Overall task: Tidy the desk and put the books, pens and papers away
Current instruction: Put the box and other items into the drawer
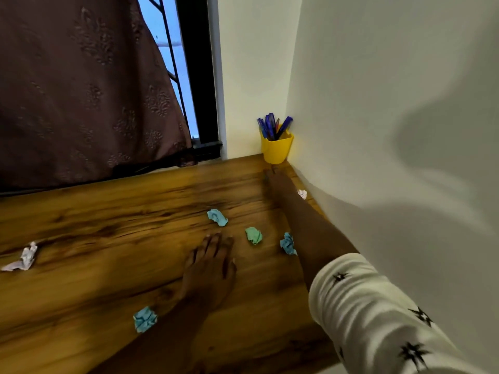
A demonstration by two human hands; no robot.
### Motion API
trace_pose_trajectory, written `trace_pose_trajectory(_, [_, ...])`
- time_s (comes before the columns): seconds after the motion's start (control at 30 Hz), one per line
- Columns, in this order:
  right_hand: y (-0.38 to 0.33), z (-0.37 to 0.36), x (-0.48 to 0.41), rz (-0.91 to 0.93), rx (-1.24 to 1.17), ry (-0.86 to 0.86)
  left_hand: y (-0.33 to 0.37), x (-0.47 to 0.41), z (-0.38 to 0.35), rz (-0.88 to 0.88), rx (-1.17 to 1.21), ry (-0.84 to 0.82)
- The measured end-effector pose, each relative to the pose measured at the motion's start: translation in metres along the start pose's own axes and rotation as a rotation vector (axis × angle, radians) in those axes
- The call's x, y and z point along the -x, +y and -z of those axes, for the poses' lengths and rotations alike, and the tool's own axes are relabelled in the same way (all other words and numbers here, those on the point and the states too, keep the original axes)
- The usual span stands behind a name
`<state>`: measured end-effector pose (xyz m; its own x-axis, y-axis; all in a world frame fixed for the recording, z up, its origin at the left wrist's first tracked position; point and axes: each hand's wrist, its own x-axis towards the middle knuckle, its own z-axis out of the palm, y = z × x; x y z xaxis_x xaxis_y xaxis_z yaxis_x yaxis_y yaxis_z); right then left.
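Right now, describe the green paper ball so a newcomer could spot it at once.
On the wooden desk, a yellow pen cup stands in the far right corner. Nearer the camera, just right of the left hand, three crumpled paper balls lie in a slanting row. The green paper ball is the middle one; its neighbours are blue paper balls.
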<state>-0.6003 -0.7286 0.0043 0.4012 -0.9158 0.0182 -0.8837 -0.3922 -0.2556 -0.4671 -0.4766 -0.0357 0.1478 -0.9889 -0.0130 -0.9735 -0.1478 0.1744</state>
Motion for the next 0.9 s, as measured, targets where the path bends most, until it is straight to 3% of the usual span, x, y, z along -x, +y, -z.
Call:
trace_pose_trajectory(0.23, [0.006, 0.0, 0.026, 0.139, 0.148, 0.027, 0.003, -0.001, 0.001, 0.01, -0.001, -0.009])
trace_pose_trajectory(0.37, [-0.001, 0.015, 0.063, 0.135, 0.204, -0.107, 0.003, 0.002, 0.001, 0.02, -0.019, 0.006])
trace_pose_trajectory(0.47, [-0.01, 0.027, 0.109, 0.11, 0.026, -0.063, 0.009, 0.002, 0.004, 0.03, 0.025, -0.013])
trace_pose_trajectory(0.53, [-0.022, 0.033, 0.156, 0.144, -0.172, 0.112, 0.011, 0.006, 0.011, 0.056, 0.106, -0.044])
trace_pose_trajectory(0.63, [-0.043, 0.041, 0.228, 0.121, -0.41, 0.273, 0.017, 0.031, 0.026, 0.137, 0.577, -0.024])
trace_pose_trajectory(0.73, [-0.078, 0.044, 0.292, 0.097, -0.654, 0.265, 0.022, 0.1, 0.052, 0.186, 1.18, 0.049])
trace_pose_trajectory(0.9, [-0.158, 0.045, 0.372, 0.09, -0.81, 0.179, -0.003, 0.214, 0.087, 0.176, 1.565, 0.14])
